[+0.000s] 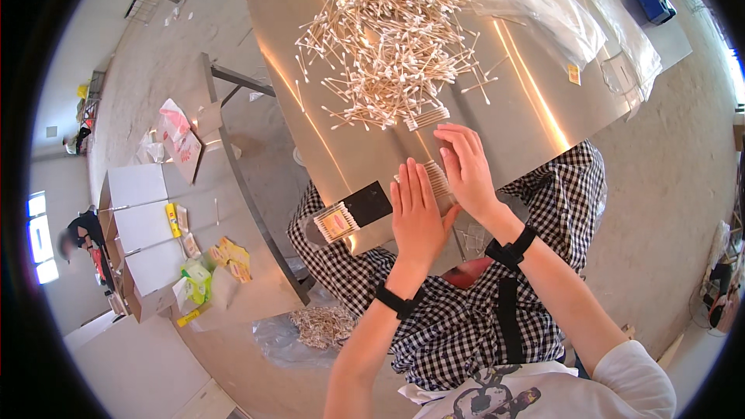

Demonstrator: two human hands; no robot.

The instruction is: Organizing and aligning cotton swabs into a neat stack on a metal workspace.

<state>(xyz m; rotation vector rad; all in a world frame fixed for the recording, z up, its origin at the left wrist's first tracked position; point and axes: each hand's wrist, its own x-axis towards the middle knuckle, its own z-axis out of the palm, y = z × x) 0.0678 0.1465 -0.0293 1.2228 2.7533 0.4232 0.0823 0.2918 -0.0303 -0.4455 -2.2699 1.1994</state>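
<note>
A row of cotton swabs lies side by side on the metal table, between my two hands near the front edge. My left hand is flat, its fingers stretched out along the row's left end. On the other side, my right hand has its fingers extended and slightly bent, its inner edge by the swabs. Just beyond lies a smaller aligned group of swabs, at the foot of a big loose heap of swabs. To the left, a swab bundle with a yellow-and-pink label sits beside a black pad.
Clear plastic bags cover the table's far right, with a small yellow card nearby. A second table at left holds yellow packets and a carton. A bag of swabs lies below. Another person is far left.
</note>
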